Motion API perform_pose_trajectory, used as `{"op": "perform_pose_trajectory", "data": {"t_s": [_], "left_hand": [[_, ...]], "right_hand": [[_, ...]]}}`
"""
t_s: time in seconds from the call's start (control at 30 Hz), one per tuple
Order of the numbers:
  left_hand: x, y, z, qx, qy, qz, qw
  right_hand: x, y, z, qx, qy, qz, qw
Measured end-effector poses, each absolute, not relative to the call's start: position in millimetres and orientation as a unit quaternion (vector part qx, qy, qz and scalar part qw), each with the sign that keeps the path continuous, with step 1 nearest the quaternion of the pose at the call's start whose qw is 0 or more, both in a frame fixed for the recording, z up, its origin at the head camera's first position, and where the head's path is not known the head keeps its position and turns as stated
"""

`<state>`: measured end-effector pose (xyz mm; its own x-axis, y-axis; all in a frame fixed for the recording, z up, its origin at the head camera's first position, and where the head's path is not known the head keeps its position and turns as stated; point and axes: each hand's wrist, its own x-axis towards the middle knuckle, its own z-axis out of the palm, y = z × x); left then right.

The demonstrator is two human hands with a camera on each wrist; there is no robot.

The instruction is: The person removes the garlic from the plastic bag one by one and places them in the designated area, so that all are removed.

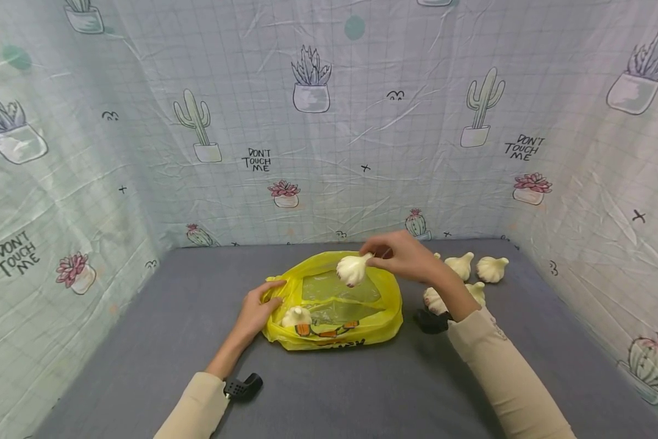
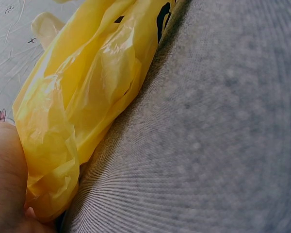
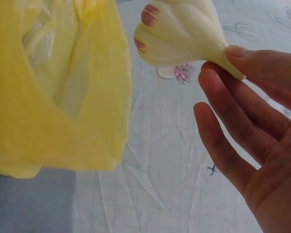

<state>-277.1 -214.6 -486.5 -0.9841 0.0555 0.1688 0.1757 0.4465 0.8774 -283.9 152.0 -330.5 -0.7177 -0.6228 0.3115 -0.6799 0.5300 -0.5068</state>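
A yellow plastic bag [image 1: 386, 326] lies on the grey tabletop with its mouth spread wide. My left hand [image 1: 255, 310] grips the bag's left edge between thumb and fingers; in the left wrist view the thumb [image 2: 7, 170] presses beside the crumpled plastic. Over the bag's opening, my right hand [image 1: 408, 257] pinches a garlic bulb [image 1: 352, 269] by its stem. In the right wrist view this bulb [image 3: 182, 34] shows purple streaks and hangs clear of the bag. Another garlic bulb [image 1: 297, 315] sits inside the bag at its left front.
Several more garlic bulbs [image 1: 491, 269] lie to the right of the bag, some partly hidden behind my right forearm. A patterned cloth [image 1: 361, 134] with cactus drawings encloses the table [image 1: 329, 390] at the back and sides. Black wrist devices [image 1: 243, 387] sit at both cuffs.
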Motion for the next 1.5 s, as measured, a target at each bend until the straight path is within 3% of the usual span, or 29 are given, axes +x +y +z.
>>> {"op": "perform_pose_trajectory", "data": {"t_s": [1.5], "left_hand": [[-276.3,-213.9,-486.1,-0.053,-0.853,-0.515,0.058]], "right_hand": [[-265.4,219.6,-337.2,0.302,-0.895,0.318,0.082]]}}
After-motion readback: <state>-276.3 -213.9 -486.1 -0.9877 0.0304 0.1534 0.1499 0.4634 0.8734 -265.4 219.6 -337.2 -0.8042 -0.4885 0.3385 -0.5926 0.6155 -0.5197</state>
